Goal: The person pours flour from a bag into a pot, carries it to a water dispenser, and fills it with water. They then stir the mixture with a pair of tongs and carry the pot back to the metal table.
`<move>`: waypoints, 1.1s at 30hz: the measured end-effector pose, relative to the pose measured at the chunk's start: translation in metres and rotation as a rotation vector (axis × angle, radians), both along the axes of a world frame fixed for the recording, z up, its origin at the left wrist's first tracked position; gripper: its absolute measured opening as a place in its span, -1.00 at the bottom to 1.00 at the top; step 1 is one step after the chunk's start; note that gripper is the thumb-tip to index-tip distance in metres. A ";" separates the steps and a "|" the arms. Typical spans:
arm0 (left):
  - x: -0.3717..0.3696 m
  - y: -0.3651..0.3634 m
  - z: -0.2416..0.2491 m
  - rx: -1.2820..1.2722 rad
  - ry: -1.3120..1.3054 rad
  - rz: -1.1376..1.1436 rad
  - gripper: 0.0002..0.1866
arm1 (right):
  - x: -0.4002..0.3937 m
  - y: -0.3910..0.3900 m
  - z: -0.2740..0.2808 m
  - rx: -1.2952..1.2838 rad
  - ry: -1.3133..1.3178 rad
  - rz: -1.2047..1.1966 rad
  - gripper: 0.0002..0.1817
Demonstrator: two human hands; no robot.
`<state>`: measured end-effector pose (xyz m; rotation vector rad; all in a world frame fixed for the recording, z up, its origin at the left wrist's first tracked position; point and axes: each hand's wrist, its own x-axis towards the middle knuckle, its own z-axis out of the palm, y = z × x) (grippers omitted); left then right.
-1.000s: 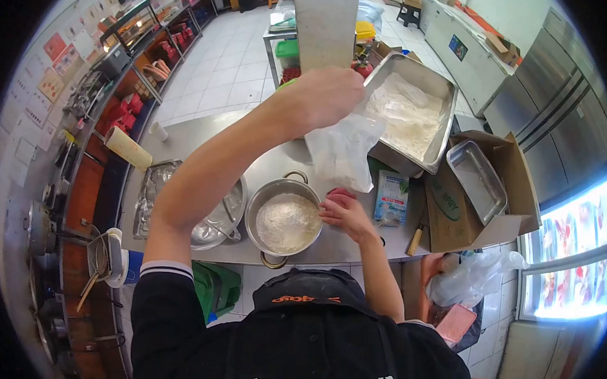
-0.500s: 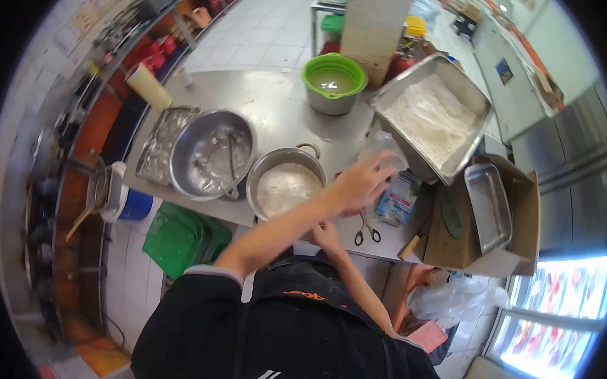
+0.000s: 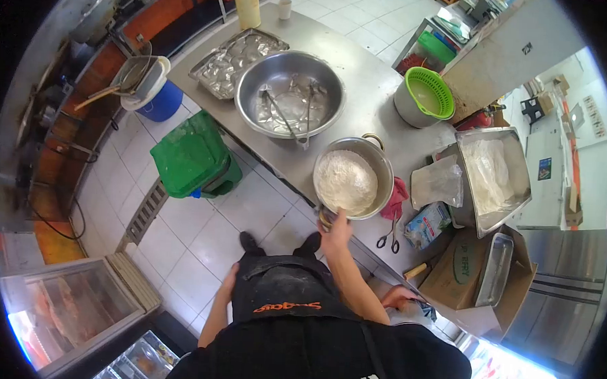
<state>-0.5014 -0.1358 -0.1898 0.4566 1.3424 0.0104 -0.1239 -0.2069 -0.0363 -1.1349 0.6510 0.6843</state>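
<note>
My right hand is closed at the near side of a steel pot, by its brass-coloured handle. White flour lies heaped in the pot. My left hand hangs low against the side of the dark apron; it looks stretched out with nothing in it, though part is hidden. A clear plastic bag rests against the large metal tray that holds more flour. Between the pot and a printed packet are a red cloth and scissors.
A big steel bowl with two metal utensils stands left of the pot, beside a foil-like tray. A green strainer sits in a pot at the back. The cardboard box is at right, and a green bin stands on the floor.
My left hand has left the clear plastic by the flour tray and come back to the apron's side. My right hand stays at the pot. The view has swung left and down.
</note>
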 end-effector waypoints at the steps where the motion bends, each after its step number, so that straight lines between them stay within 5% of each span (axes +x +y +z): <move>1: -0.005 -0.007 -0.023 -0.065 -0.144 -0.018 -0.35 | -0.003 -0.010 -0.009 0.011 -0.041 -0.043 -0.64; 6: -0.118 -0.001 -0.150 0.185 -0.199 -0.082 -0.36 | -0.033 -0.057 -0.042 0.224 -0.178 -0.056 -0.52; 8: -0.183 0.007 -0.146 0.190 -0.156 0.021 -0.39 | -0.094 -0.055 0.010 0.118 -0.195 -0.073 -0.46; 10: -0.235 0.018 -0.096 0.478 0.202 -0.203 -0.43 | -0.137 -0.046 -0.005 0.024 -0.236 -0.058 -0.48; 11: -0.300 0.013 -0.180 0.307 0.182 -0.100 -0.47 | -0.156 -0.045 -0.014 -0.085 -0.258 -0.018 -0.49; 13: -0.385 0.014 -0.197 -0.113 0.141 0.183 -0.55 | -0.191 -0.013 -0.036 -0.154 -0.294 -0.114 -0.60; 14: -0.397 0.027 -0.152 0.030 0.272 0.031 -0.55 | -0.213 -0.005 -0.030 -0.080 -0.269 -0.108 -0.59; 15: -0.377 0.053 -0.050 0.156 0.428 -0.126 -0.56 | -0.239 0.015 -0.016 0.023 -0.235 -0.114 -0.59; 18: -0.433 0.123 -0.087 0.313 0.328 0.023 -0.49 | -0.296 0.068 0.026 0.084 -0.157 0.039 -0.61; 21: -0.438 0.236 -0.103 0.370 0.251 -0.038 -0.48 | -0.330 0.123 -0.018 0.086 -0.243 0.170 -0.51; 24: -0.409 0.370 -0.050 0.548 0.245 0.025 -0.54 | -0.370 0.200 -0.015 0.115 -0.184 0.300 -0.54; 27: -0.428 0.489 0.030 0.777 -0.060 0.084 -0.52 | -0.420 0.278 -0.026 0.110 -0.238 0.417 -0.55; 29: -0.477 0.540 0.075 0.971 -0.066 0.085 -0.54 | -0.451 0.338 -0.007 0.047 -0.257 0.450 -0.55; 31: -0.551 0.561 0.086 1.045 0.040 0.454 -0.56 | -0.479 0.403 -0.021 0.020 -0.228 0.489 -0.54; 33: -0.687 0.566 0.007 1.149 0.246 0.723 -0.55 | -0.508 0.459 -0.029 -0.021 -0.248 0.535 -0.58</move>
